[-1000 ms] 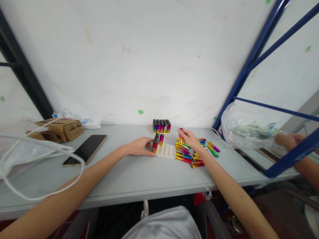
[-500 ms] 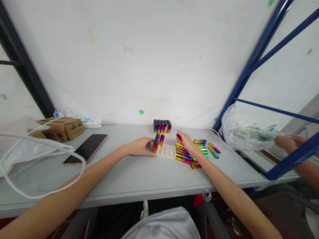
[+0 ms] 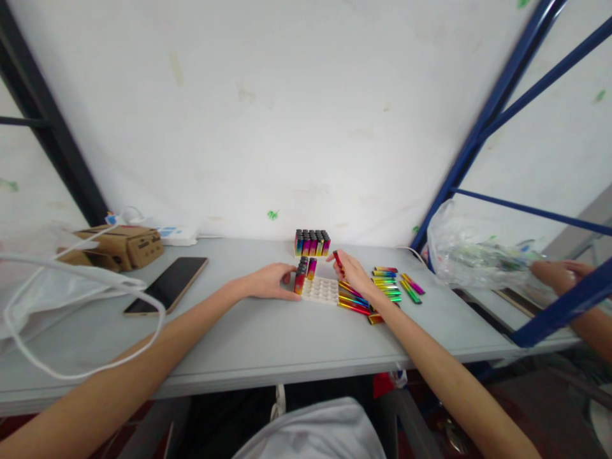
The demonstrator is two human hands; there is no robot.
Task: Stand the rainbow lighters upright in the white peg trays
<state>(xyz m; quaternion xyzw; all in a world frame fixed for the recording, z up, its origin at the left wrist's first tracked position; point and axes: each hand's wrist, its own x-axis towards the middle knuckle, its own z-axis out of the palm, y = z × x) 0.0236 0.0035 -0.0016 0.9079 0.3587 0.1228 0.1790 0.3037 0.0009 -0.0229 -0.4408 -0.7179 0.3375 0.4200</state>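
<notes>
Ok, gripping red lighter (image 3: pixel 338 259) in R hand (image 3: pixel 354 274), above desk (image 3: pixel 268 335), near white tray (image 3: pixel 321 291)'s back R corner. Tilted, nearer vert. than flat along long axis, leaning L at top. Spanning tray's L end w/ L hand (image 3: pixel 268 282), against upright lighters (image 3: pixel 300 278); can't tell if clamped.

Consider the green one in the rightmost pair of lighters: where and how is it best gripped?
Probably pinch the green lighter across the middle of its body, coming from above and the near side. It lies flat, so its long sides suit thumb and finger; the purple-and-yellow lighter lies close along its far side, leaving less room there.
</notes>
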